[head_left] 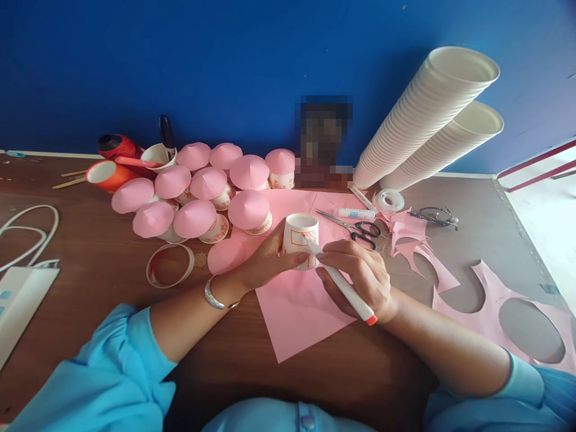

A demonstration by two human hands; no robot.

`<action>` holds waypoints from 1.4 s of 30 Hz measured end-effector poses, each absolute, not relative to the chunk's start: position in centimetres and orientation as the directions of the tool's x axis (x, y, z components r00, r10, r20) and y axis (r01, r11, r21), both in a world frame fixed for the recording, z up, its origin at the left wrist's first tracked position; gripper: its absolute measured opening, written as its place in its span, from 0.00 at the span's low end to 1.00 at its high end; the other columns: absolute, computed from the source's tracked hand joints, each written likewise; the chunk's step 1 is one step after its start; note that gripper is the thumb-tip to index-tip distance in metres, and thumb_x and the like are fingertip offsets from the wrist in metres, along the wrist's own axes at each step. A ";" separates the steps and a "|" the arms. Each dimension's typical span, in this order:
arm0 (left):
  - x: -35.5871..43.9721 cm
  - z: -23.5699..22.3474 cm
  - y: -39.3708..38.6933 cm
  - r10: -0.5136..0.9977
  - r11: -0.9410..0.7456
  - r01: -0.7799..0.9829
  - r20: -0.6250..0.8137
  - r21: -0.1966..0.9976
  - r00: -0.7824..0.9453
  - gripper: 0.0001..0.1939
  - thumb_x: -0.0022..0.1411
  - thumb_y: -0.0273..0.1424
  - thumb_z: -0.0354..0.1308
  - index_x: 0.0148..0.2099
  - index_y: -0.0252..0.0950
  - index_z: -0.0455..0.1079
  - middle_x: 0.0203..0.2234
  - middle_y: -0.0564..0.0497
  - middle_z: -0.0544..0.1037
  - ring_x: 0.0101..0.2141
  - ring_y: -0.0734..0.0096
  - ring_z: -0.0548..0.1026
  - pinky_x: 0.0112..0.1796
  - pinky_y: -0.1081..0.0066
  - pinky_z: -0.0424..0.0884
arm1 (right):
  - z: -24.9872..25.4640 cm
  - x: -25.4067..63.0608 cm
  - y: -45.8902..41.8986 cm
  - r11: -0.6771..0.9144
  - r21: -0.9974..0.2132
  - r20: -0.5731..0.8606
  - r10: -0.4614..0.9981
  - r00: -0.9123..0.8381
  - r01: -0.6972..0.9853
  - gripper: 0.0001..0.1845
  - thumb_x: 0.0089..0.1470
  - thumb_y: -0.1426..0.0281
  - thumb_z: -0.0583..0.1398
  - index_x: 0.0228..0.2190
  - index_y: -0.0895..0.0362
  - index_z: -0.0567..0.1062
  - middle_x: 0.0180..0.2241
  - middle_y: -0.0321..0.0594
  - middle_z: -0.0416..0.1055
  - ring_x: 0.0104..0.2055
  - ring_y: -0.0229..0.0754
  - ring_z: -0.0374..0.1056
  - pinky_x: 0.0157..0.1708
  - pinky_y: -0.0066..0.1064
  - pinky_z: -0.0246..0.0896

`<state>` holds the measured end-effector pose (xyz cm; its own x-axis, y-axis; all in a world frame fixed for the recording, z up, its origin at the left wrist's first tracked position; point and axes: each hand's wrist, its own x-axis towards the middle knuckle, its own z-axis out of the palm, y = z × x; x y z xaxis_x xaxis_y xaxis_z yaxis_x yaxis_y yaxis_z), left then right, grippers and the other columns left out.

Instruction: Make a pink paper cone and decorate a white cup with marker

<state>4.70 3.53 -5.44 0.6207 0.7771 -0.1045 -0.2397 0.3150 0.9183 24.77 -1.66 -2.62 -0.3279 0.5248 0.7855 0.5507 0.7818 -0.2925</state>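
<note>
My left hand (269, 259) is wrapped round a white paper cup (300, 223), thumb across its front. Orange lines on the cup's side form a rectangle, with some hatching at its right. In my right hand (360, 273) is a white marker (344, 285) with an orange end, its tip at the cup's drawn side. Pink paper (303, 318) lies on the table under both hands. Beyond my left hand stand several small cups with pink cone tops (249, 210), some bearing orange drawings. A pink paper disc (226, 256) lies beside my left wrist.
Scissors (355, 228), a glue stick (355, 213) and clear tape (389, 201) lie to the right, near pink paper scraps (488, 306). Tall stacks of white cups (423, 114) lean by the blue wall. At left are a tape ring (170, 266), an orange cup (108, 175) and a white bag (29, 300).
</note>
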 end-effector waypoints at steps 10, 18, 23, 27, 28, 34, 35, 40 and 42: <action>4.8 -5.2 3.5 0.772 0.335 -0.245 -0.116 0.910 0.625 0.30 0.58 0.39 0.75 0.59 0.40 0.71 0.41 0.48 0.79 0.46 0.58 0.77 0.44 0.63 0.73 | -2.5 24.7 -1.7 0.771 -0.306 0.774 0.543 -0.325 0.558 0.13 0.62 0.78 0.62 0.48 0.58 0.73 0.33 0.43 0.78 0.33 0.43 0.77 0.29 0.32 0.74; 4.8 -5.3 3.4 0.760 0.390 -0.270 -0.142 0.881 0.635 0.24 0.62 0.35 0.71 0.58 0.41 0.69 0.43 0.50 0.75 0.42 0.68 0.72 0.41 0.69 0.71 | -2.5 24.7 -1.7 0.767 -0.313 0.762 0.554 -0.334 0.560 0.14 0.61 0.79 0.62 0.48 0.58 0.73 0.33 0.43 0.78 0.32 0.43 0.76 0.30 0.32 0.73; 5.0 -5.2 3.5 0.761 0.377 -0.304 -0.106 0.875 0.640 0.21 0.64 0.35 0.70 0.57 0.40 0.70 0.40 0.52 0.74 0.40 0.70 0.71 0.41 0.70 0.70 | -2.6 24.7 -1.6 0.773 -0.320 0.764 0.552 -0.334 0.548 0.16 0.59 0.80 0.62 0.49 0.59 0.73 0.33 0.43 0.78 0.32 0.43 0.77 0.30 0.32 0.73; 5.1 -5.1 3.7 0.760 0.375 -0.330 -0.084 0.866 0.644 0.22 0.64 0.34 0.70 0.57 0.40 0.71 0.42 0.50 0.76 0.41 0.68 0.73 0.41 0.69 0.71 | -2.7 24.8 -1.6 0.772 -0.315 0.765 0.551 -0.333 0.552 0.15 0.59 0.80 0.62 0.48 0.58 0.72 0.33 0.43 0.78 0.32 0.44 0.77 0.30 0.33 0.73; 5.2 -5.0 3.7 0.761 0.382 -0.337 -0.086 0.861 0.643 0.21 0.63 0.34 0.70 0.56 0.39 0.71 0.42 0.49 0.76 0.42 0.67 0.73 0.41 0.68 0.71 | -2.7 24.8 -1.6 0.770 -0.312 0.764 0.551 -0.335 0.556 0.15 0.59 0.80 0.62 0.48 0.58 0.72 0.33 0.43 0.78 0.32 0.44 0.77 0.29 0.33 0.73; 5.3 -4.4 3.7 0.779 0.400 -0.363 -0.104 0.841 0.618 0.14 0.62 0.32 0.70 0.47 0.36 0.72 0.38 0.49 0.78 0.39 0.67 0.74 0.41 0.68 0.71 | -2.7 24.8 -1.5 0.764 -0.297 0.774 0.544 -0.324 0.573 0.12 0.60 0.80 0.62 0.46 0.58 0.72 0.32 0.43 0.77 0.31 0.43 0.76 0.29 0.32 0.73; 5.3 -4.4 3.7 0.780 0.406 -0.360 -0.113 0.840 0.615 0.14 0.61 0.32 0.70 0.46 0.36 0.72 0.38 0.50 0.78 0.39 0.67 0.74 0.41 0.67 0.72 | -2.7 24.7 -1.5 0.763 -0.298 0.775 0.544 -0.321 0.573 0.12 0.60 0.80 0.62 0.45 0.58 0.72 0.32 0.43 0.77 0.31 0.43 0.76 0.29 0.32 0.73; 5.2 -4.6 3.7 0.779 0.418 -0.370 -0.117 0.830 0.616 0.16 0.61 0.31 0.69 0.48 0.38 0.70 0.37 0.52 0.77 0.40 0.66 0.75 0.42 0.65 0.72 | -2.8 24.8 -1.5 0.761 -0.303 0.765 0.553 -0.329 0.573 0.13 0.61 0.80 0.61 0.46 0.58 0.72 0.32 0.43 0.77 0.31 0.42 0.76 0.29 0.32 0.73; 5.2 -4.6 3.8 0.779 0.414 -0.372 -0.112 0.831 0.617 0.15 0.61 0.30 0.69 0.47 0.38 0.69 0.37 0.52 0.77 0.40 0.66 0.75 0.42 0.65 0.72 | -2.8 24.8 -1.5 0.760 -0.301 0.766 0.553 -0.328 0.576 0.12 0.61 0.79 0.61 0.46 0.58 0.72 0.32 0.43 0.77 0.31 0.42 0.76 0.29 0.32 0.73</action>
